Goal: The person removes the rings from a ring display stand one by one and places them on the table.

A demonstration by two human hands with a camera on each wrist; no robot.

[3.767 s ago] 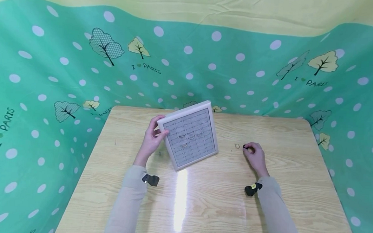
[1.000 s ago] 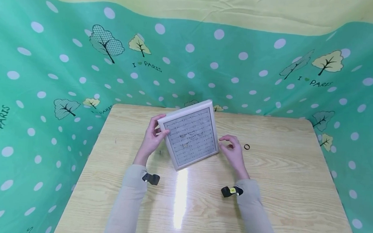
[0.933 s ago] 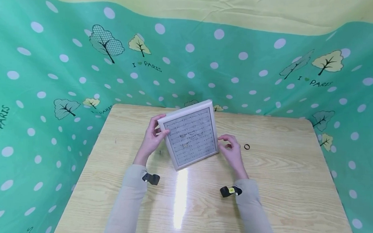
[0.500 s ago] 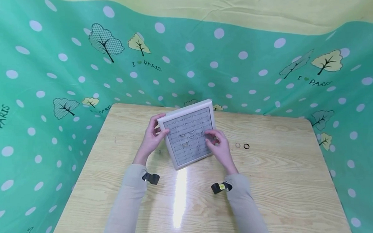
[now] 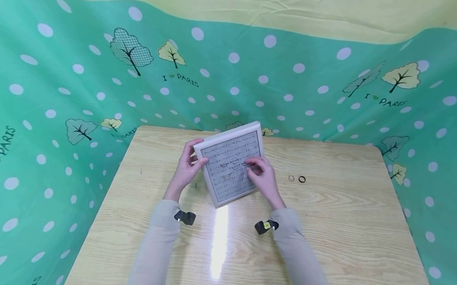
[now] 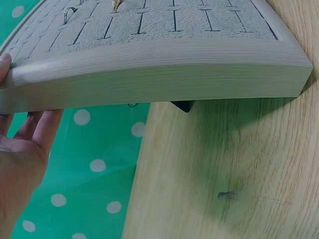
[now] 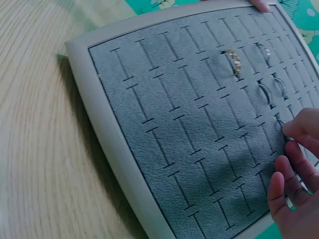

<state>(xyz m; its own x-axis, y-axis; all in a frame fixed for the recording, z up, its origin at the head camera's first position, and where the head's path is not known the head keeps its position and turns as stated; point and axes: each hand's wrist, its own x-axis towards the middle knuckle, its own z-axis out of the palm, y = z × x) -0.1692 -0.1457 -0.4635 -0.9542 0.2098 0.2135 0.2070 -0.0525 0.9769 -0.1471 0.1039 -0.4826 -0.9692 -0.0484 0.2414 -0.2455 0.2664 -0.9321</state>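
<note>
My left hand (image 5: 186, 168) grips the upper left edge of a light-framed ring display tray (image 5: 226, 136), which is tilted up over the table. Grey padding with rows of slots fills the tray. My right hand (image 5: 265, 179) is over the tray's right side, thumb and forefinger pinching a silver ring (image 7: 280, 122) at its slot, largely covered by the fingertips. Close by in the right wrist view, a gold ring (image 7: 236, 64) and silver rings (image 7: 267, 93) stand in other slots.
On the wooden table (image 5: 344, 234), right of the tray, lie a thin gold-coloured ring (image 5: 291, 178) and a black ring (image 5: 302, 179). A dark corner (image 6: 184, 105) shows beneath the tray in the left wrist view. Green dotted cloth (image 5: 217, 64) hangs behind and at both sides.
My right hand has let go of the black ring on the table and moved left to the tray, pinching a silver ring there. The left hand and tray have stayed put.
</note>
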